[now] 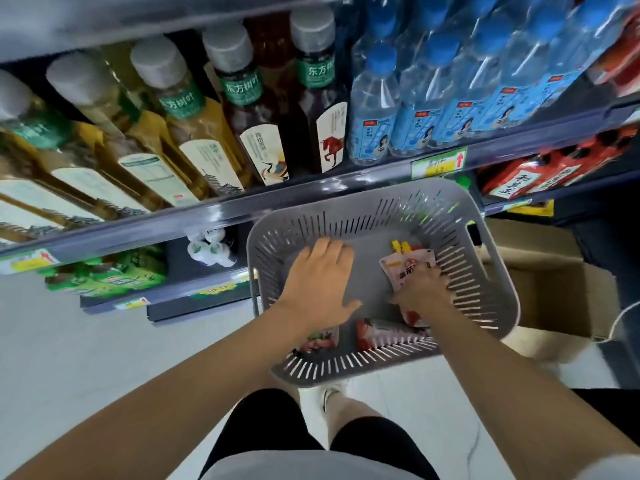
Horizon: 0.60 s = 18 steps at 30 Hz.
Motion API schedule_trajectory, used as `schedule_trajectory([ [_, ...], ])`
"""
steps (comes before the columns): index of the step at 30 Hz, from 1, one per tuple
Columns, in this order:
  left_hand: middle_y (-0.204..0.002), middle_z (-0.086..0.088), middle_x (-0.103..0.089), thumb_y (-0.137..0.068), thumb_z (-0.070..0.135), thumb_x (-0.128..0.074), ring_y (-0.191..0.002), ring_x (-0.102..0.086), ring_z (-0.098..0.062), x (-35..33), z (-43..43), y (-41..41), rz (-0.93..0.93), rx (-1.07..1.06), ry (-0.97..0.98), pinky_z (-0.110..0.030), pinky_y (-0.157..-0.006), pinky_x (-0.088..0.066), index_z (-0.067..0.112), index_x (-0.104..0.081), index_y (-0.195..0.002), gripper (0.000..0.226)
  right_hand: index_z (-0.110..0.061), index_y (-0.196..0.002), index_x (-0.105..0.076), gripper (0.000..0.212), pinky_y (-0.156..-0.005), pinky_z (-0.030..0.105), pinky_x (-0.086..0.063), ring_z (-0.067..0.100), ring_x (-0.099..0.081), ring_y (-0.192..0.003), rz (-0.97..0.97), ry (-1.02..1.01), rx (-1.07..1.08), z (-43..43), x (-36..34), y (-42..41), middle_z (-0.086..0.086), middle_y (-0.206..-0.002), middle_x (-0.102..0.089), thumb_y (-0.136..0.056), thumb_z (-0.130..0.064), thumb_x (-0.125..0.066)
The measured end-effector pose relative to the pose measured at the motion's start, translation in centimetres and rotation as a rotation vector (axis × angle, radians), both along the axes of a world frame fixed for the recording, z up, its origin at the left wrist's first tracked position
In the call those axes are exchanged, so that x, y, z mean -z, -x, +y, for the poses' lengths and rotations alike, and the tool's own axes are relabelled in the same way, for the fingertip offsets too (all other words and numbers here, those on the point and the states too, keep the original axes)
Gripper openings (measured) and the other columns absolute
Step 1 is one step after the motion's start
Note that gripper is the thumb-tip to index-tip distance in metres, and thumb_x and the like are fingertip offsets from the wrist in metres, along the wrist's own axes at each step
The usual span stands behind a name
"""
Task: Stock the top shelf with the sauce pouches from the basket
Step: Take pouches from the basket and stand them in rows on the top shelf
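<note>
Sauce pouches point(388, 332) lie in the basket point(346, 216). My left hand point(318, 282) is spread flat inside, holding nothing; my right hand point(424, 289) grips one pouch point(405, 268) near the right wall. I'd hold its body firmly and lift straight up.

You reach the basket point(363, 220) freely from above; its floor is bare in the middle and far left, while pouches point(391, 332) lie along the near and right sides. Just beyond its far rim, the shelf rail point(207, 216) and the packed bottles point(249, 109) above it block the far side. On the right, an open cardboard box point(561, 292) stands close against the basket.
</note>
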<state>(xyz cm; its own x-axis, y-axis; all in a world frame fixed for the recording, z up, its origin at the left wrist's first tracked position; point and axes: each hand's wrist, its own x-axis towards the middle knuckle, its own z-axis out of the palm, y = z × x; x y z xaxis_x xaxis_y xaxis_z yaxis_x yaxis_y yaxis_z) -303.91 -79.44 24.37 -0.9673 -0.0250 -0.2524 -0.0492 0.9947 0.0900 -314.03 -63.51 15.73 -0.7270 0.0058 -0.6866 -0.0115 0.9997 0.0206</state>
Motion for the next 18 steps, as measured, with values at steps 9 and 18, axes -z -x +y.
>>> schedule_trajectory([
  [9,-0.135,-0.009,-0.045,-0.082,0.051,-0.061,-0.127,-0.038,-0.027,3.6,-0.1,1.0,-0.159,-0.077,-0.040,-0.040,-0.105,-0.033,0.010,-0.036,-0.137,0.074,-0.015,-0.146,0.003,0.118,-0.100,0.059,-0.037,0.041,-0.028,-0.131,0.030,-0.113,-0.005,-0.5,2.5,0.9,0.023,-0.143,-0.021,-0.066,-0.043,-0.079],
  [18,-0.136,-0.011,-0.045,-0.082,0.049,-0.064,-0.128,-0.039,-0.030,5.8,1.0,2.9,-0.376,-0.108,-0.051,-0.043,-0.105,-0.033,0.010,-0.038,-0.134,0.070,-0.016,-0.149,0.010,0.126,-0.096,0.053,-0.043,0.038,-0.033,-0.129,-0.005,-0.072,-0.012,0.6,2.6,1.4,0.020,-0.142,-0.025,-0.065,-0.046,-0.079],
])
